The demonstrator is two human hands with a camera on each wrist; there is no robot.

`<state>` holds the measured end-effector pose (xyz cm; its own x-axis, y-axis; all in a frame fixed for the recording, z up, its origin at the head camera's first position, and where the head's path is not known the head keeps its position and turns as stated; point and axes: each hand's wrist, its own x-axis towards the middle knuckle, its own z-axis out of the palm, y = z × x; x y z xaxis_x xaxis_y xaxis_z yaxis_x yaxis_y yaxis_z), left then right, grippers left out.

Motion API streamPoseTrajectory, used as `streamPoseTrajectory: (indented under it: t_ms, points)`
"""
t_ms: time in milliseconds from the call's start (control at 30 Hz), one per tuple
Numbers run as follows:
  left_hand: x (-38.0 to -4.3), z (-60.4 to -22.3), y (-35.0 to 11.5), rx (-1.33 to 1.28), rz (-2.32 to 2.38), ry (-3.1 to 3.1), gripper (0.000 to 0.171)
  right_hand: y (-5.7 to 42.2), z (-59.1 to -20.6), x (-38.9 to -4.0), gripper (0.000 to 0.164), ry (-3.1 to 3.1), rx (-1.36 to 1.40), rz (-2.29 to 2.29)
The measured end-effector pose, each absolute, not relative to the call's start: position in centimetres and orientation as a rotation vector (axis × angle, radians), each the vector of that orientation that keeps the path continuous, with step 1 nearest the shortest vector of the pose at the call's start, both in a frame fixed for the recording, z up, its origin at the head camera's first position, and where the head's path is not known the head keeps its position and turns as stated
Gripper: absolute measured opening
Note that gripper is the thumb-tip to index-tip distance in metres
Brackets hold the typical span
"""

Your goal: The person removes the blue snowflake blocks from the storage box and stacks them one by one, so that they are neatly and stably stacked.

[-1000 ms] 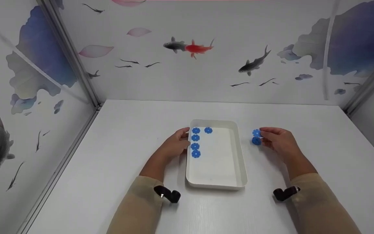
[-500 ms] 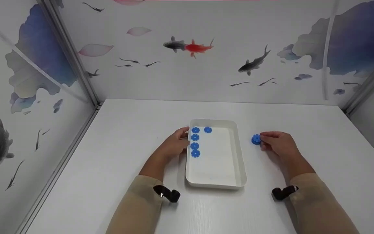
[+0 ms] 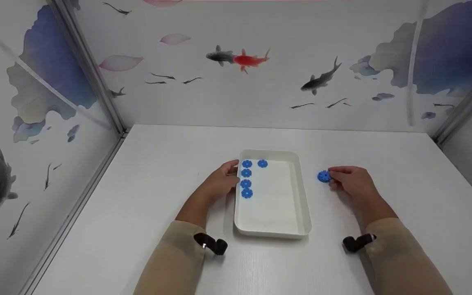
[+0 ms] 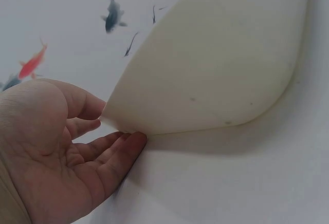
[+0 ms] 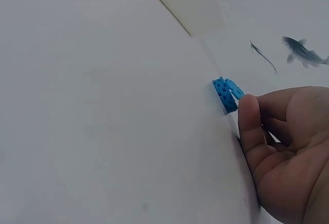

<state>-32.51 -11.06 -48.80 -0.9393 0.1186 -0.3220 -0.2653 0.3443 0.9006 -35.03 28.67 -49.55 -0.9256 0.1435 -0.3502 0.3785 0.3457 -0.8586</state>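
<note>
On the right of the head view, my right hand (image 3: 352, 180) pinches a blue flower-shaped plastic disc (image 5: 234, 89) between thumb and fingertips. The right wrist view shows this disc tilted against the top of a small stack of like blue discs (image 5: 224, 94) on the table. My left hand (image 3: 219, 180) holds the left side of a shallow cream tray (image 3: 275, 235) with curled fingers. In the left wrist view, its fingertips (image 4: 136, 141) touch the tray's lower edge. Several more flower-shaped discs (image 3: 247, 193) lie inside the tray along its left side, and one (image 3: 262, 163) beside the top one.
The tray stands on a white table (image 3: 170, 147), between the two hands. White panels printed with fish (image 3: 250, 61) and leaves close off the back and sides. Small black wrist cameras (image 3: 215, 245) sit at both cuffs.
My right hand has moved slightly down towards me, bringing the pinched disc from above and behind the stack to its top. My left hand and the tray have stayed put.
</note>
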Motion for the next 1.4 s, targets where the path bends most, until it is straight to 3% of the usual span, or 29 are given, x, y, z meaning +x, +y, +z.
streamPoseTrajectory:
  t_ms: [1067,1233,1400]
  points:
    - [-32.5,-48.9,-11.0,-0.138,1.599,2.311,0.067,28.6,-49.8,-35.2,0.043,2.436,0.496,-1.631]
    - [-32.5,-48.8,-10.9,-0.136,1.587,2.323,0.066,27.6,-48.6,-34.9,0.047,2.419,0.549,-1.705]
    - [-32.4,-48.8,-10.8,-0.143,1.588,2.324,0.066,24.9,-46.0,-33.7,0.046,2.357,0.370,-1.803]
